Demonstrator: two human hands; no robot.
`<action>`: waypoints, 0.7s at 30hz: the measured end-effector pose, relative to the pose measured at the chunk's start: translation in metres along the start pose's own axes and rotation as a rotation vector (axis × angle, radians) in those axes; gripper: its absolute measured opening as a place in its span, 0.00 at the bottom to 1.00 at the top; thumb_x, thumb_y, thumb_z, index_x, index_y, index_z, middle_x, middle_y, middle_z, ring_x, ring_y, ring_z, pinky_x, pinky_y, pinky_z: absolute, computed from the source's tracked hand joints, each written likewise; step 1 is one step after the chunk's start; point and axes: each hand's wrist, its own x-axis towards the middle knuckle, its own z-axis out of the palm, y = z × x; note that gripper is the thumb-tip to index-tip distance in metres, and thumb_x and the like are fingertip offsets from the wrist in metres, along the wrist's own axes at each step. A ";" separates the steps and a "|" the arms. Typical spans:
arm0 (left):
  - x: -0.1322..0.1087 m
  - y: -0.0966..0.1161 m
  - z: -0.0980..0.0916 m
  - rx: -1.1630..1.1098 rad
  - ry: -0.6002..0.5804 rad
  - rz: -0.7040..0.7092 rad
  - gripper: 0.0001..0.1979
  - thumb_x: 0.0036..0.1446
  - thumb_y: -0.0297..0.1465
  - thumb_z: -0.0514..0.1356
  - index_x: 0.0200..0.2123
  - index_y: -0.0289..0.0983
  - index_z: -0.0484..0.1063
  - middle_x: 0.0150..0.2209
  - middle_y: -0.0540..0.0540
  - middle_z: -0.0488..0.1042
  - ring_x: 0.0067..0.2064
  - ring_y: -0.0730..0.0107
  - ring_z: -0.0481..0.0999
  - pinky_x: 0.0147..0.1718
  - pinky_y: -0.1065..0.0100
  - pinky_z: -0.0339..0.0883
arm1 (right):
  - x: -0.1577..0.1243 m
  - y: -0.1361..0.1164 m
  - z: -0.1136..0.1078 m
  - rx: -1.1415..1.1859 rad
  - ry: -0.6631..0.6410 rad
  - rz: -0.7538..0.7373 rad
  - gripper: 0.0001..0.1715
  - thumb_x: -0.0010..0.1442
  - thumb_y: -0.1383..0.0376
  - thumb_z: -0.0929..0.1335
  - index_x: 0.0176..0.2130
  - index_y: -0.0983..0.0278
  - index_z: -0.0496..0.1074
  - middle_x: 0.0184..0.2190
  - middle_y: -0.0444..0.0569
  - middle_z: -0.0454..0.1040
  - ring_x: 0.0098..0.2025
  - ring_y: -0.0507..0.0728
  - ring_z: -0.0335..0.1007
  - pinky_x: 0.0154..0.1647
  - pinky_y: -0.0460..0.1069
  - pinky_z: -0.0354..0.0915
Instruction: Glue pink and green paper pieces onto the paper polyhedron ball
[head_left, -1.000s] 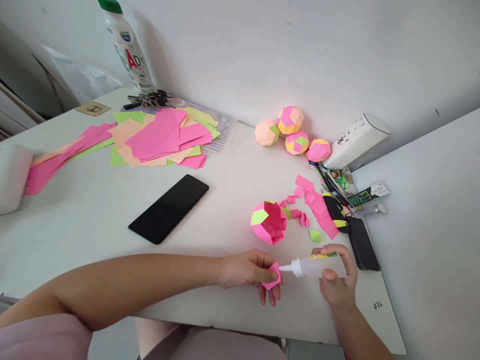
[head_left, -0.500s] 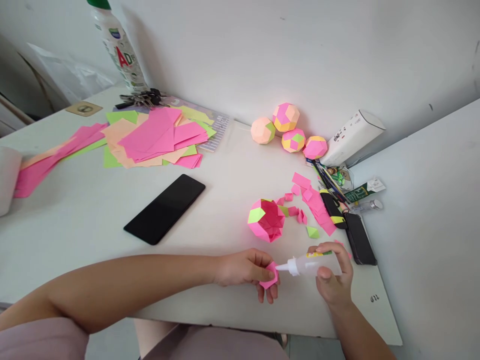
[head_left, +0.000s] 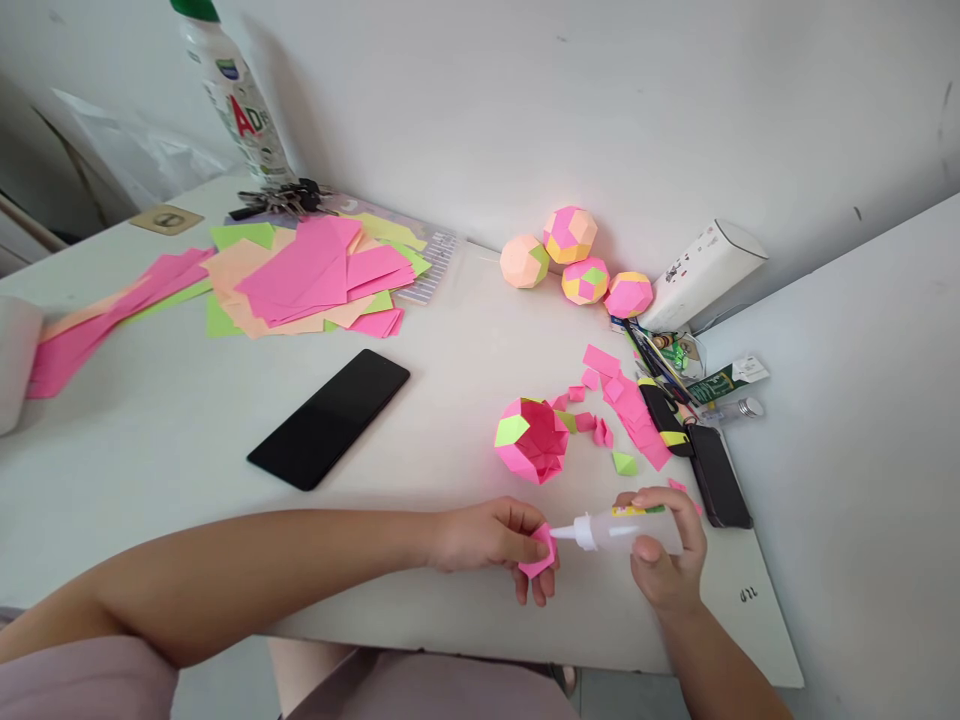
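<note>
A small folded pink paper piece (head_left: 537, 562) is pinched between the thumb and fingers of my left hand (head_left: 502, 540). My right hand (head_left: 671, 560) is wrapped round a clear glue bottle (head_left: 626, 530), tipped sideways. Its narrow white nozzle points left, and the tip is at the upper edge of the pink piece. Just beyond my hands sits a hollow ball of pink and green paper (head_left: 532, 440), its open side towards the right. Beside it lie small folded pink pieces (head_left: 602, 432) and a green one (head_left: 624, 463).
Finished paper balls (head_left: 571, 235) rest against the wall. A black phone (head_left: 330, 420) lies left of centre, before a heap of coloured paper sheets (head_left: 300, 270). Pink strips (head_left: 637, 420), a dark case (head_left: 720, 475) and a white box (head_left: 705, 275) line the right side.
Almost nothing differs. Both hands hold the same pose, with the nozzle tip still at the pink piece; the view has shifted very slightly.
</note>
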 end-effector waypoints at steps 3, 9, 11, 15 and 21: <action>0.000 0.000 0.000 0.004 0.000 0.001 0.18 0.47 0.44 0.66 0.26 0.34 0.71 0.26 0.46 0.76 0.30 0.67 0.76 0.37 0.60 0.73 | 0.001 -0.001 -0.001 -0.023 -0.003 -0.001 0.22 0.51 0.48 0.71 0.38 0.60 0.70 0.29 0.48 0.71 0.27 0.56 0.70 0.24 0.48 0.67; -0.001 -0.001 0.000 0.014 0.006 0.006 0.18 0.48 0.44 0.65 0.25 0.34 0.71 0.25 0.45 0.76 0.30 0.66 0.76 0.35 0.61 0.72 | 0.002 -0.003 -0.002 0.011 -0.033 0.035 0.21 0.51 0.48 0.72 0.37 0.60 0.70 0.28 0.47 0.72 0.26 0.56 0.70 0.23 0.48 0.66; -0.001 -0.001 -0.001 0.011 0.009 0.005 0.17 0.48 0.44 0.65 0.25 0.34 0.71 0.26 0.46 0.76 0.31 0.66 0.76 0.35 0.61 0.72 | 0.001 -0.002 -0.002 0.016 -0.016 0.042 0.22 0.51 0.47 0.71 0.37 0.60 0.70 0.28 0.47 0.72 0.26 0.56 0.71 0.23 0.48 0.66; 0.000 -0.002 -0.001 0.013 0.006 0.004 0.17 0.48 0.44 0.65 0.25 0.35 0.71 0.25 0.46 0.76 0.31 0.67 0.75 0.35 0.61 0.72 | 0.001 0.000 0.000 0.007 0.006 0.021 0.21 0.51 0.48 0.72 0.37 0.59 0.70 0.29 0.47 0.73 0.26 0.55 0.71 0.24 0.48 0.67; -0.001 -0.002 -0.001 0.025 0.005 0.007 0.18 0.48 0.44 0.65 0.25 0.34 0.71 0.25 0.46 0.76 0.30 0.68 0.75 0.33 0.63 0.72 | 0.002 -0.002 -0.001 -0.010 -0.015 0.019 0.22 0.51 0.48 0.72 0.37 0.60 0.70 0.29 0.47 0.73 0.25 0.55 0.71 0.23 0.48 0.66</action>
